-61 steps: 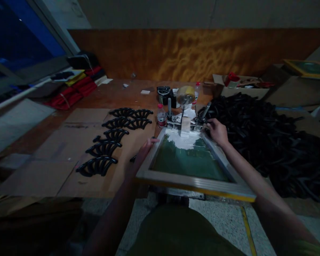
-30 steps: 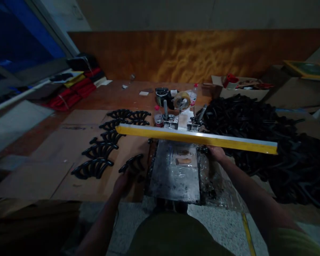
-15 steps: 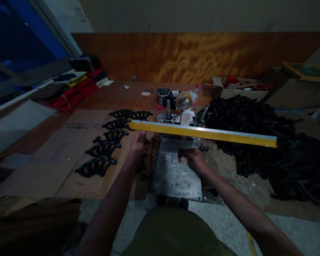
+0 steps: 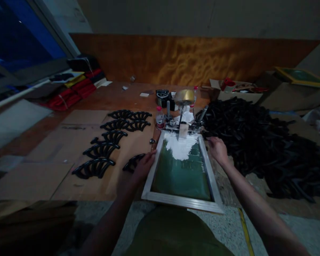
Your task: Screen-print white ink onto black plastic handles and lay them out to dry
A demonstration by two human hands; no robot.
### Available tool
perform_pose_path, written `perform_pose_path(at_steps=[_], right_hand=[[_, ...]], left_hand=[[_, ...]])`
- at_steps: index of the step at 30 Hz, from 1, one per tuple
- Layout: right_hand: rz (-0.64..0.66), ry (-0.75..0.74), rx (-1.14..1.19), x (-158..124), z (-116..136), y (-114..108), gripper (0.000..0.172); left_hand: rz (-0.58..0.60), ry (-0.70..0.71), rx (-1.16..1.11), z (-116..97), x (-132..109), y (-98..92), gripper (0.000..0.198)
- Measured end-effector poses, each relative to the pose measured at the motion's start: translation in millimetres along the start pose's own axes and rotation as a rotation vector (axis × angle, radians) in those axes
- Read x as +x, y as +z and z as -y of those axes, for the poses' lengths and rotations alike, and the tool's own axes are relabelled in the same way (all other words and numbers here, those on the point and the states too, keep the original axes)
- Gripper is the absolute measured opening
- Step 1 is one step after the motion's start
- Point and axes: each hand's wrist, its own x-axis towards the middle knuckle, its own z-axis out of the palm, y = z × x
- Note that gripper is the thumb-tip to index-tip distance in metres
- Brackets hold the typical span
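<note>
A printing screen frame (image 4: 181, 201) with green mesh lies flat in front of me, white ink (image 4: 180, 147) pooled at its far end beside a standing squeegee (image 4: 183, 131). My left hand (image 4: 143, 166) curls over the frame's left rail, close to a black curved piece (image 4: 132, 163) on the cardboard. Against the right rail rests my right hand (image 4: 218, 150), fingers bent on it. To the left, several black curved pieces (image 4: 101, 151) lie in a row.
A big heap of black pieces (image 4: 256, 131) fills the right side. A tape roll (image 4: 185, 96), a small bottle (image 4: 160, 119) and a dark tin stand behind the frame. Red cloth (image 4: 69, 94) lies far left, a cardboard box (image 4: 237, 87) and another screen (image 4: 301, 76) far right.
The screen was lifted up on its hinge, both hands worked at the metal plate beneath, one more black piece landed on the cardboard, and now the screen is down flat again.
</note>
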Motion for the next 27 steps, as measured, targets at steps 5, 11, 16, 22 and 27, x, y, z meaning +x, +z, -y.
perform_pose_path(at_steps=[5,11,16,22,27], right_hand=[[0.129,-0.256,-0.295,55,68,18,0.054],[0.489,-0.198,-0.438,34,100,44,0.020],[0.572,-0.509,-0.341,-17,86,35,0.026],[0.530,-0.534,-0.178,-6,80,32,0.020],[0.369,-0.582,-0.157,-32,68,46,0.029]], left_hand=[[0.022,-0.050,-0.030,46,4,20.8,0.065],[0.022,-0.100,-0.023,60,8,26.9,0.062],[0.020,-0.112,-0.036,66,7,28.2,0.061],[0.005,-0.144,-0.037,59,4,27.4,0.057],[-0.010,-0.107,-0.075,54,3,27.4,0.058]])
